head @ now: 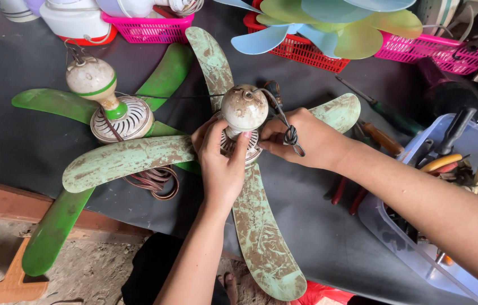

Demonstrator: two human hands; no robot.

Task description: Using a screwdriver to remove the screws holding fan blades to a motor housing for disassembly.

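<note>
A worn ceiling fan with pale green, rust-flecked blades [123,161] lies on the dark table [13,135]. Its cream dome-shaped motor housing [243,107] sits at the centre. My left hand [222,166] grips the motor body just below the dome. Beside the dome on the right, my right hand [306,138] pinches a coiled black cord [291,135]. A second fan with brighter green blades [52,101] and a cream cap [91,79] lies underneath, to the left.
A clear blue bin [419,254] of hand tools stands at the right, with screwdrivers [383,138] beside it. Pink and red baskets [148,28] and pastel fan blades [335,22] line the far edge. A coil of brown wire [154,181] lies under a blade.
</note>
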